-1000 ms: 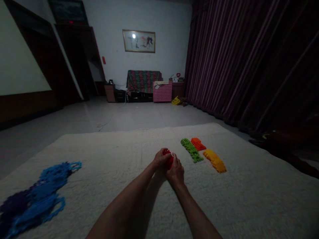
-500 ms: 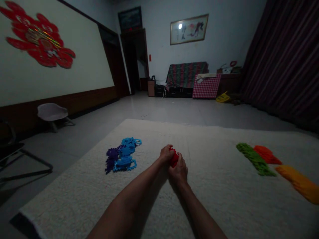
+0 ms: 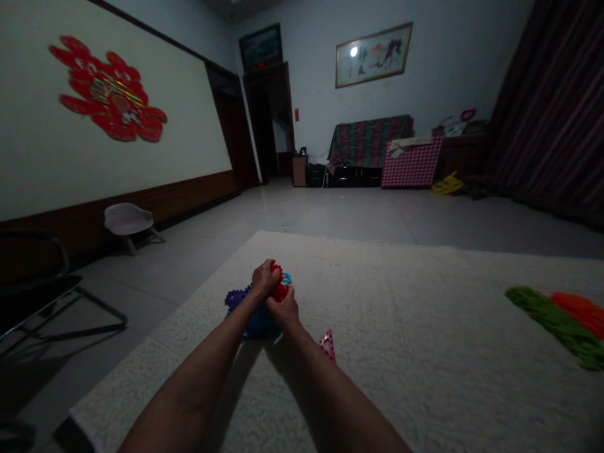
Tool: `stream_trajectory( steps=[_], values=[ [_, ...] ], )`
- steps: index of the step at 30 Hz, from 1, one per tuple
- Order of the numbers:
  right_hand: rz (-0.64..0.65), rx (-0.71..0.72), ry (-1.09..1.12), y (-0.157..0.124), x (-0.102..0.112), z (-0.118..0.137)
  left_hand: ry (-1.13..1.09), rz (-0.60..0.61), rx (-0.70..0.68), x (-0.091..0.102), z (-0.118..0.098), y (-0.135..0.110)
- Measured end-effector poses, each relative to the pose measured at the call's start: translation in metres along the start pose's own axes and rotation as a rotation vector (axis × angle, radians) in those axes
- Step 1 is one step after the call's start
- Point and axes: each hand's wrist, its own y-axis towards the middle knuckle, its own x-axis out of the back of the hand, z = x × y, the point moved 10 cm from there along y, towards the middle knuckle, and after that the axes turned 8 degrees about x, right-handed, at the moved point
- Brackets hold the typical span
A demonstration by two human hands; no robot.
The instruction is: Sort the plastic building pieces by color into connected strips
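Note:
My left hand (image 3: pixel 265 280) and my right hand (image 3: pixel 286 311) are close together, both closed around red toothed-edge plastic pieces (image 3: pixel 280 292). The fingers cover much of the red pieces, so how many there are I cannot tell. Under and behind the hands lie purple toothed pieces (image 3: pixel 234 298) and blue pieces (image 3: pixel 257 324), partly hidden by my arms. A light-blue loop (image 3: pixel 287 277) shows just right of the red. Beside my right forearm, a pink triangular piece with a toothed edge (image 3: pixel 328 343) rests on the pale mat (image 3: pixel 401 314).
On the mat's right side lie a green pile (image 3: pixel 552 324) and an orange pile (image 3: pixel 580 311) of pieces. A black metal-framed chair (image 3: pixel 56 296) and a small pale chair (image 3: pixel 128 220) stand at left. A checked cloth (image 3: pixel 411 165) and a yellow bag (image 3: pixel 447 184) are at the back.
Both hands have moved left across the mat with the red pieces, from beside the blue and purple pieces to over them. The view has turned left; the pink piece now shows.

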Motion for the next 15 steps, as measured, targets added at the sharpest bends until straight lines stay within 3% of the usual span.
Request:
stream_trajectory(
  steps=[4,8,12,15],
  values=[
    [0.023,0.169,-0.132,-0.002,-0.002,0.022,0.094,0.006,-0.014,0.012,0.019,0.014],
    [0.034,0.351,-0.407,-0.014,0.040,0.023,0.146,-0.003,-0.045,0.007,0.024,0.017],
    [0.133,0.246,-0.726,-0.028,0.097,-0.007,0.192,0.016,-0.064,-0.003,0.018,0.012],
    [0.266,0.163,-0.815,-0.044,0.119,-0.028,0.201,-0.001,-0.056,-0.006,0.013,0.007]
  ],
)
